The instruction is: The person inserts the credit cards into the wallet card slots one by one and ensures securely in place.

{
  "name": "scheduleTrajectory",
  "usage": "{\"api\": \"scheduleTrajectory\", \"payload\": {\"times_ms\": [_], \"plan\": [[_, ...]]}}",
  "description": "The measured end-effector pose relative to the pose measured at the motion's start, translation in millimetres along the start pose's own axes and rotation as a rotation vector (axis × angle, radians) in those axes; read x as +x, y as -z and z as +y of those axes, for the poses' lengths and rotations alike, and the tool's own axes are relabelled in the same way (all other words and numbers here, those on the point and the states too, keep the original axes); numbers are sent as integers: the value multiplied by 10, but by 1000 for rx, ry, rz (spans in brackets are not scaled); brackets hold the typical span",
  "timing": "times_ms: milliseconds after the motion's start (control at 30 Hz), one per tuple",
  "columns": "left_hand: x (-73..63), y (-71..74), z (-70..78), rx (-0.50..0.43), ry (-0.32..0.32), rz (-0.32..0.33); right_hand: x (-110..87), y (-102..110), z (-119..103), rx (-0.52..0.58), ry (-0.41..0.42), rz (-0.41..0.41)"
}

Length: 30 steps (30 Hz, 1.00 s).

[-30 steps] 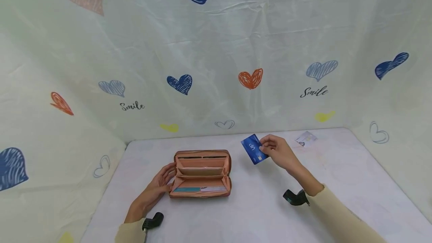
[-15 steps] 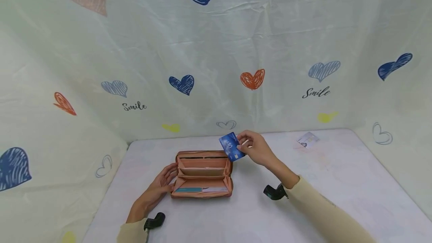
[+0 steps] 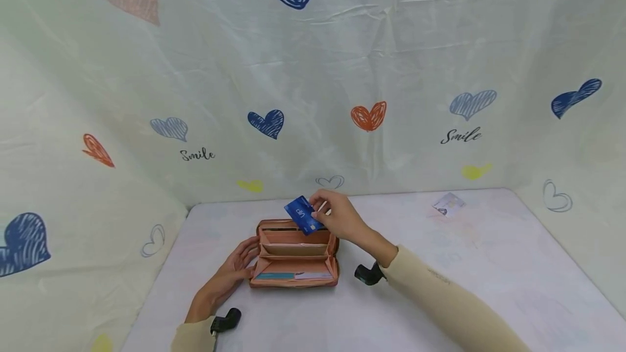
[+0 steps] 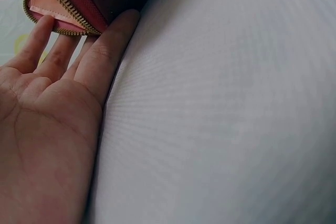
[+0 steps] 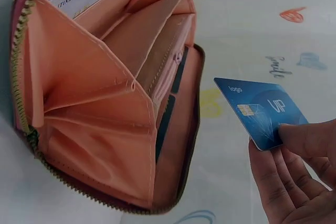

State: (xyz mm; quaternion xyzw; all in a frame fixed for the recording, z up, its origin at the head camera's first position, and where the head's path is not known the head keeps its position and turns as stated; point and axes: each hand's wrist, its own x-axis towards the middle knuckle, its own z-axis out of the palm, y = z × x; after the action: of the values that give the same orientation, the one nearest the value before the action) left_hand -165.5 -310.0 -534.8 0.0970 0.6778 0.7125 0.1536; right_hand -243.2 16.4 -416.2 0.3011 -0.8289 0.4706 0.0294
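Note:
A salmon-pink zip-around wallet point(image 3: 295, 281) stands spread wide on the white table, with its inner pockets facing up. My left hand point(image 3: 233, 269) holds the wallet at its left side, thumb toward the front flap, fingers by the back one; in the left wrist view these fingers point(image 4: 97, 61) lie along the brass zip edge. Between thumb and fingers, my right hand point(image 3: 337, 213) pinches a blue VIP card point(image 3: 301, 215) above the wallet's back section. In the right wrist view the card point(image 5: 262, 111) is tilted and apart from the wallet point(image 5: 100, 103).
Cards in teal point(image 3: 275, 276) and white point(image 3: 313, 275) sit in the wallet's front pocket. A pale printed card point(image 3: 448, 204) lies at the table's back right. Behind the table point(image 3: 415, 308) hangs a white sheet point(image 3: 313, 80) with printed hearts.
My right hand has carried the blue card leftward, from beside the wallet to above its back section. My left hand keeps its place on the wallet.

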Motion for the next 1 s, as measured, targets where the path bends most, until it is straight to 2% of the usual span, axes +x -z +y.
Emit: {"api": "scheduleTrajectory", "payload": {"times_ms": [167,500,867,1000], "plan": [[11,-10,2,10,31,23,90,-128,-22,-29,15,-24],[-2,-17,19,-4,40,31,202,-300,-73,-132,103,-78],[14,17,-20,-2,-9,-8,244,-439,-37,-212,124,-86],[15,21,-21,-1,-5,-2,262,-477,-11,-223,138,-98]]}}
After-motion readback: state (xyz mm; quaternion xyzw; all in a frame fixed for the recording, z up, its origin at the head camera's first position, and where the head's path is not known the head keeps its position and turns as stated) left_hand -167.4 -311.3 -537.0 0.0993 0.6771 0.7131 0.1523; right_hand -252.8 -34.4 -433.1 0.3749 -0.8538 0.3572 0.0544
